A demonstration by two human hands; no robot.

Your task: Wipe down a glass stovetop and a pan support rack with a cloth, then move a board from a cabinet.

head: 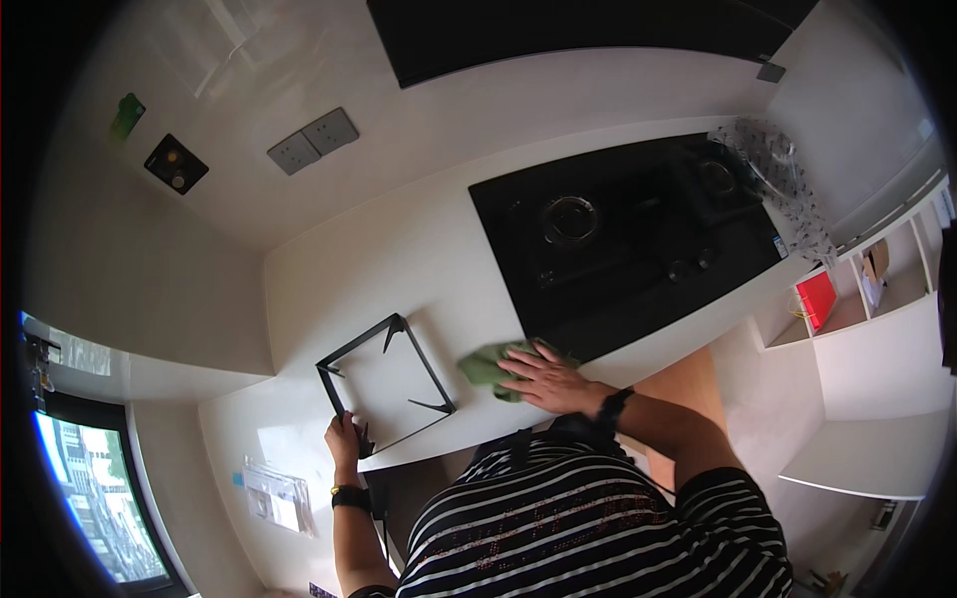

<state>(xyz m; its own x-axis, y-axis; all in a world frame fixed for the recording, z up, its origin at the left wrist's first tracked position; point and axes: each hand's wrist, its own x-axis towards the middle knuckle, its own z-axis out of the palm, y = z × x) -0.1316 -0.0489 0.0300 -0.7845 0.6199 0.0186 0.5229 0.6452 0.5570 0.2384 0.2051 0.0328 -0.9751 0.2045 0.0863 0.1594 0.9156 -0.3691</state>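
Under my right hand point(549, 380) a green cloth point(486, 366) is pressed on the white countertop point(419, 254), by the near left corner of the black gas hob point(598, 299). The fingers lie spread over the cloth. My left hand point(344, 441) grips the near left side of a square black pan support point(426, 366). That frame has prongs pointing inward at its corners and sits on the counter left of the cloth. The hob shows a bare burner ring point(571, 219) on its left and another darker frame around the right burner point(718, 178).
Crumpled printed plastic wrap point(777, 179) lies at the hob's right end. A black range hood point(568, 37) hangs above. Grey wall sockets point(314, 140) are at the back left. White shelves point(852, 314) at right hold a red folder point(816, 300). Plastic-bagged papers point(275, 497) are at lower left.
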